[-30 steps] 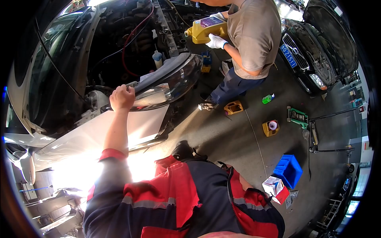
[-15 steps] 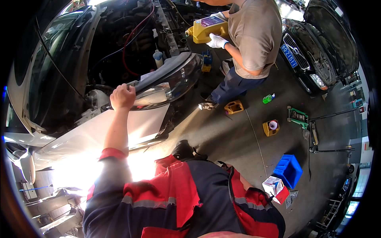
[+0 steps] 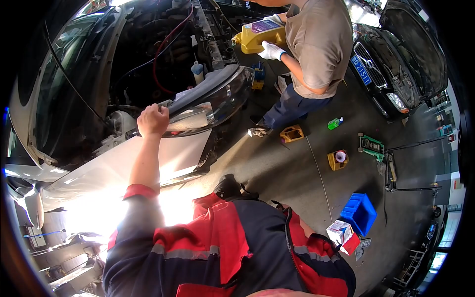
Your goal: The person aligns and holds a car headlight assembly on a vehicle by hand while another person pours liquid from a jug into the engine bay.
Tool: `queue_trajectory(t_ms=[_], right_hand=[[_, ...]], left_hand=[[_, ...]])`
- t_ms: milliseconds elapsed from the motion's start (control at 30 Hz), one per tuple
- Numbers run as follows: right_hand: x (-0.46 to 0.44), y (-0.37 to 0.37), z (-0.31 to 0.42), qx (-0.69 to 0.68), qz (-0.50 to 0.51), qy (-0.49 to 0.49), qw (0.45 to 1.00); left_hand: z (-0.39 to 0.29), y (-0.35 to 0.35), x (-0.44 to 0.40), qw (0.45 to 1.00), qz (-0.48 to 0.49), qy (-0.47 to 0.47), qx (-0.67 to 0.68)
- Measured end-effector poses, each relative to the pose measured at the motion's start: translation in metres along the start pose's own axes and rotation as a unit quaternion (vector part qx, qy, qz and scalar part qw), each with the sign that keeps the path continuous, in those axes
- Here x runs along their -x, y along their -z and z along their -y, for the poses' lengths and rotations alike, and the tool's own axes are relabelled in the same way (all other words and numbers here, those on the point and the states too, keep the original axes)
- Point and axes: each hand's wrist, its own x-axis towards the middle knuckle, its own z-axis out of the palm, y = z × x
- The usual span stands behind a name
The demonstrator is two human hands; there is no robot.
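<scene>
Head view: the grey floor [image 3: 277, 171] carries a blue bin [image 3: 350, 210], a carton [image 3: 339, 231] and a green floor jack [image 3: 371, 145]; a black car [image 3: 371, 69] stands beyond, hood raised; the headlight [image 3: 213, 106] lies at the pale car's [image 3: 118, 163] front corner; the left hand [image 3: 152, 121] is curled closed at its end, fingertips hidden; the right hand is out of sight, state undeterminable; glare [image 3: 99, 213] obscures the lower bodywork; the co-worker's [image 3: 316, 49] head is cut off.
</scene>
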Motion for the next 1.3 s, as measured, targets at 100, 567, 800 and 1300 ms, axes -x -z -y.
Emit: queue_trajectory(t_ms=[100,567,800,1300], right_hand=[[0.0004,0.0003,-0.0001,-0.001,-0.001,0.001,1.000],[0.0025,0.0011,0.0002,-0.005,-0.001,0.002,1.000],[0.0027,0.0014,0.0011,-0.006,-0.001,0.003,1.000],[0.0034,0.0017,0.0018,-0.013,-0.001,0.006,1.000]], left_hand=[[-0.0003,0.0004,-0.0001,1.000,0.001,0.000,0.001],[0.0012,-0.0025,0.0002,1.000,-0.011,-0.003,0.004],[0.0021,-0.0041,-0.0002,1.000,-0.016,-0.004,0.004],[0.0015,-0.0023,-0.0005,1.000,-0.005,-0.002,0.003]])
